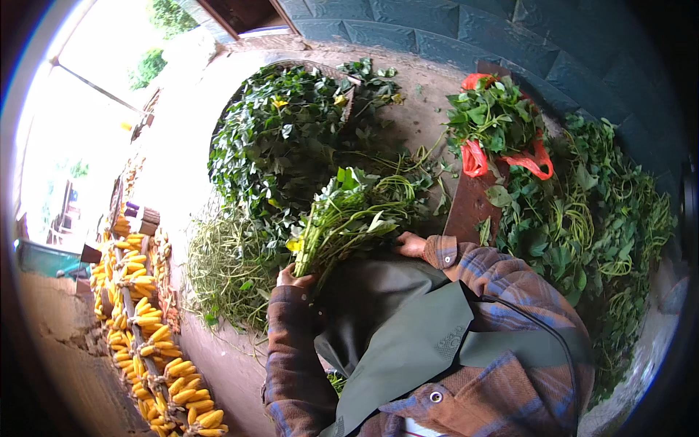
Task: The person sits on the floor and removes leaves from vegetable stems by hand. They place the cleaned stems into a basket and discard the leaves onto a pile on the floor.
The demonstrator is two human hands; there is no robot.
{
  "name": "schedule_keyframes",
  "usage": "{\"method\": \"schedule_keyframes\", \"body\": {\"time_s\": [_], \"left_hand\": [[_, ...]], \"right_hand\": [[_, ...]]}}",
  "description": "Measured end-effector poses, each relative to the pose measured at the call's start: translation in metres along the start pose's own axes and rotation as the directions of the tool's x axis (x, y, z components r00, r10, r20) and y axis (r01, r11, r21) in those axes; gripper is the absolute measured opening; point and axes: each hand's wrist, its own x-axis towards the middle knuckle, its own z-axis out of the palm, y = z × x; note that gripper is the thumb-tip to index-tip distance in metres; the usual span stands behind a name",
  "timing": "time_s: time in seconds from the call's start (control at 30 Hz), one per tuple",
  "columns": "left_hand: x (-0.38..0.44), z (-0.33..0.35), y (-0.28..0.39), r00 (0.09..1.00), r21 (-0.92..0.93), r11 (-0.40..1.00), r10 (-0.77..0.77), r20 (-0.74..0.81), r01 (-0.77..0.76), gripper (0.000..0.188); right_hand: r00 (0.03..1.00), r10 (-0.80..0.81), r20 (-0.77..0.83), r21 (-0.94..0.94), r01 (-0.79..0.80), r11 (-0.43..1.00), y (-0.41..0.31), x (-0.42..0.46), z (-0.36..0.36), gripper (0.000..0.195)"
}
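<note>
A bunch of leafy green stems (349, 213) lies over my lap, above the dark apron (404, 328). My left hand (295, 277) is closed around the lower ends of its pale stems, beside a yellow leaf or flower. At the bunch's other side is my right hand (410, 244), next to the dark apron; its fingertips are partly hidden, and whether it grips any stems cannot be told. Beyond the bunch rises a large heap of green leaves (273, 136), with a pile of thin cut stems (229, 262) at its near left.
A red plastic bag (474, 158) of leafy greens rests on a brown wooden bench (472, 207). More vines (584, 218) are heaped along the right, by the blue-grey wall (437, 33). Yellow corn cobs (147, 333) hang on a pole at the left.
</note>
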Motion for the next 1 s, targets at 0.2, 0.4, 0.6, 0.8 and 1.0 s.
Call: {"method": "schedule_keyframes", "body": {"time_s": [0.2,0.4,0.6,0.8,1.0], "left_hand": [[-0.014,-0.016,0.075,0.994,-0.31,0.95,-0.059,-0.095,0.027,0.037],[0.018,-0.026,0.132,0.929,0.096,0.993,0.1,-0.355,-0.07,0.051],[0.058,0.06,0.152,0.736,0.615,0.786,0.451,-0.505,-0.059,0.09],[0.072,0.145,0.028,0.958,0.462,0.844,0.284,0.049,-0.274,0.074],[0.013,0.117,0.072,0.957,-0.548,0.785,0.217,-0.194,-0.289,0.034]], "right_hand": [[0.996,-0.077,0.054,0.238,0.062,0.969,-0.119,-0.021,-0.03,0.068],[0.892,-0.377,-0.249,0.782,0.415,0.466,-0.173,0.015,-0.012,0.05],[0.942,-0.308,-0.136,0.78,0.293,0.553,-0.102,0.054,-0.03,0.042],[0.954,0.259,0.149,0.079,-0.273,0.959,0.02,0.039,0.016,0.022],[0.901,0.429,0.057,0.249,-0.429,0.868,0.026,0.044,0.004,0.028]]}}
